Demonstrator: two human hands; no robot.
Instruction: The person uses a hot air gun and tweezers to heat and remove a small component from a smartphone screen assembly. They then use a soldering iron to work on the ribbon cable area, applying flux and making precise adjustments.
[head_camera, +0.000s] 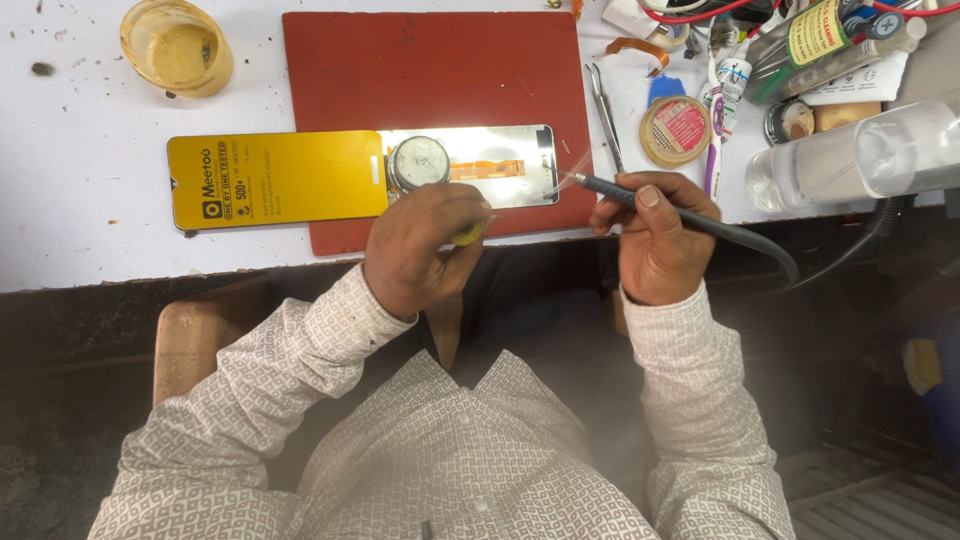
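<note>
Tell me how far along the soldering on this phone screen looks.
Done: the phone screen lies face down on the red mat, its orange ribbon cable exposed, with a yellow cover sheet at its left end. In hand: the right hand holds the soldering iron, tip near the screen's edge; the left hand grips something yellow beside a round tin. Left: no finished joint is visible; tweezers lie unused.

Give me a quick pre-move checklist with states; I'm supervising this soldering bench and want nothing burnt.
1. Right hand grips soldering iron firmly: ok.
2. Iron tip is off the phone screen: cannot tell.
3. Left hand holds the yellow item securely: ok.
4. Screen lies on the red mat: ok.
5. Tweezers lie apart from the tip: ok.
6. Solder spool rests steady on the screen: ok.
</note>
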